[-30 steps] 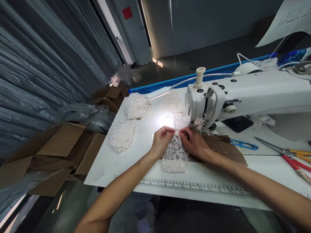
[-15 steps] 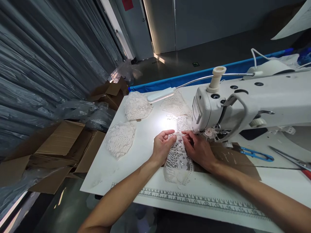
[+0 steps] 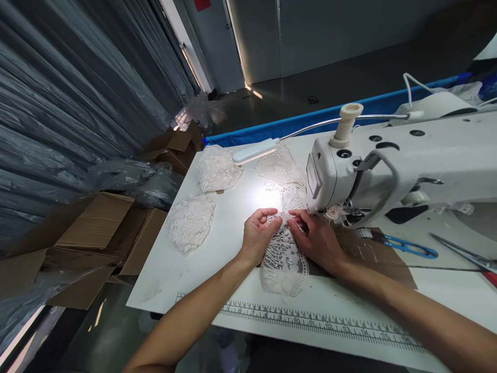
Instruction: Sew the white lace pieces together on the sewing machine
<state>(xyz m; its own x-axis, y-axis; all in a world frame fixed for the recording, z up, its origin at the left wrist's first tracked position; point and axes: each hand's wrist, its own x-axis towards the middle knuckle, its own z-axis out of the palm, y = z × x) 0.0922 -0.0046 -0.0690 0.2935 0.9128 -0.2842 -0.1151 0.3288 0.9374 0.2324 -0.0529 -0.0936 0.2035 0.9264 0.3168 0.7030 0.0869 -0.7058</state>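
Filling the middle of the view, a white tabletop carries everything in use, with a white sewing machine along its right side, its head reaching toward the centre. Off the left edge is an open cardboard box. A flat brown sheet lies on the right half, partly under the right arm. The patterned lace piece lies between the centre and the near edge, its lower end close to the printed ruler scale. The right hand and left hand face each other at its upper part, both pinching the lace with fingertips nearly meeting. Rounded pale lace shapes sit by the far left corner and along the left edge. Scissors extend past the right of the view; a lamp head hangs near the far edge; blue snips lie beside the machine head.
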